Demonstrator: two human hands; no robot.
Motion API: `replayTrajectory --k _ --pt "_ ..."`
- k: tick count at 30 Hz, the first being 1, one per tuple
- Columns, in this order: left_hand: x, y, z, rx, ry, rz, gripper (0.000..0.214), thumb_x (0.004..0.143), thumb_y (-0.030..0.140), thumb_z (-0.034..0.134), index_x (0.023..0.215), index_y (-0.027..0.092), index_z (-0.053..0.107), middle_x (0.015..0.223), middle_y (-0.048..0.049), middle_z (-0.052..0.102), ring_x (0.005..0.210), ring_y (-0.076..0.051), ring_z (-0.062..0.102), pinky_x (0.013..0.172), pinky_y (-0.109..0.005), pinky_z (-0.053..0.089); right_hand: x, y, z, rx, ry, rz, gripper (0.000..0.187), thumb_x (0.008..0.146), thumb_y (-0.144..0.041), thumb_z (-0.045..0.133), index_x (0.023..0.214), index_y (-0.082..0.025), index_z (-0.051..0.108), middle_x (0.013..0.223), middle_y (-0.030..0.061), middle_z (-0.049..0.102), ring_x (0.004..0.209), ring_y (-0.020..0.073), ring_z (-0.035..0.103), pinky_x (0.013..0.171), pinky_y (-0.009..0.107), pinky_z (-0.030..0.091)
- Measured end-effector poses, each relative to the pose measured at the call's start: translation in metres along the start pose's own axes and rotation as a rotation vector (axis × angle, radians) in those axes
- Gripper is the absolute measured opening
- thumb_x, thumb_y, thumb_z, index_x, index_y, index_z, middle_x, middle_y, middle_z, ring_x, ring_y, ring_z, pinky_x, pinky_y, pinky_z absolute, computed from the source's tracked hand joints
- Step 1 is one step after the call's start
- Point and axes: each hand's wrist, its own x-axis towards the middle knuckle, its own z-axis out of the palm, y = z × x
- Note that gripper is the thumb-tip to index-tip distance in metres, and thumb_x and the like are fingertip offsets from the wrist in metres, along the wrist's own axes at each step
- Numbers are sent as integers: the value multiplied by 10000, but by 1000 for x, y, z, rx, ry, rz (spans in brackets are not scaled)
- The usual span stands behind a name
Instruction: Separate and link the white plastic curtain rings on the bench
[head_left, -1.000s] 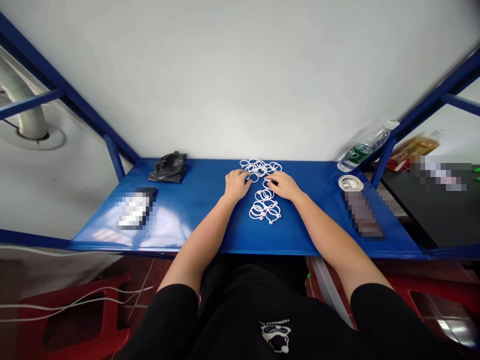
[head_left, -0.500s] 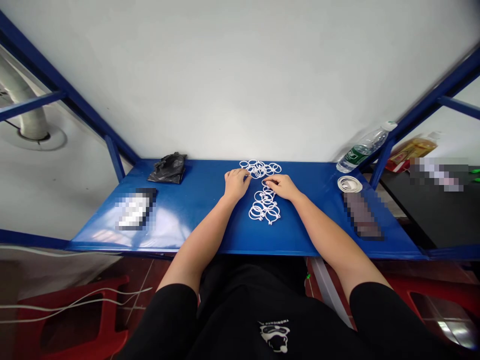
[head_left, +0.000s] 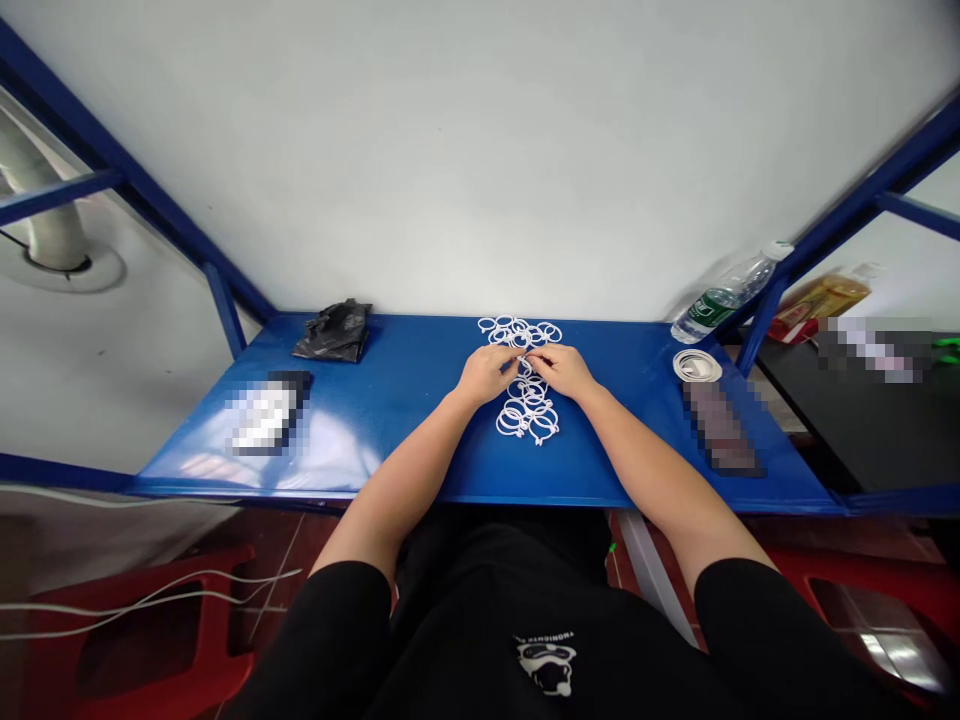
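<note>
My left hand (head_left: 487, 373) and my right hand (head_left: 562, 370) meet at the middle of the blue table, fingertips pinched close together. Between them is a white plastic curtain ring (head_left: 524, 368), partly hidden by the fingers. Nearer to me, a cluster of similar white rings (head_left: 528, 414) overlaps in a loose chain-like group, small knobs showing on their rims. Behind my hands lies another group of white rings (head_left: 504, 330). Whether the held ring is linked to its neighbours I cannot tell.
A crumpled black plastic bag (head_left: 333, 331) lies at the back left, with a blurred item (head_left: 268, 415) before it. At the right are a water bottle (head_left: 727, 297), a coiled white strap (head_left: 697, 367) and a blurred dark object (head_left: 720, 428). Blue frame posts flank the table.
My left hand has moved right, from the far ring group to my right hand. The fingertips of both hands now meet over the ring. My right hand has shifted slightly left.
</note>
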Motion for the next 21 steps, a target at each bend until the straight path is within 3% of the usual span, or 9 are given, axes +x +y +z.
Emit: replayTrajectory --k 5,9,15,21 --pt "0 -4 1 -10 28 -3 300 1000 165 611 1249 222 769 1078 -68 809 1001 -194 755 945 -352 606 -1 3 -3 29 12 11 269 1014 -417 615 1002 -244 822 926 53 805 845 219 718 818 342 537" --pt "-1 -5 0 -11 34 -23 307 974 131 612 1216 213 784 1066 -69 807 1003 -196 752 945 -349 605 -1 4 -1 37 -1 -51 274 929 -485 742 1032 -240 807 911 51 792 839 225 705 834 355 531" --pt "-2 0 0 -46 -8 -26 248 960 161 636 1136 214 802 1085 -68 814 1011 -192 761 950 -345 601 0 -2 7 -95 -29 -163 132 942 -292 681 856 -232 763 852 61 771 861 243 670 855 381 501" --pt "-2 1 0 -85 52 -36 191 862 129 664 982 215 784 961 -42 801 886 -184 743 851 -324 585 1 -7 6 -138 -27 -198 135 961 -249 650 900 -220 767 879 75 775 868 244 664 845 376 485"
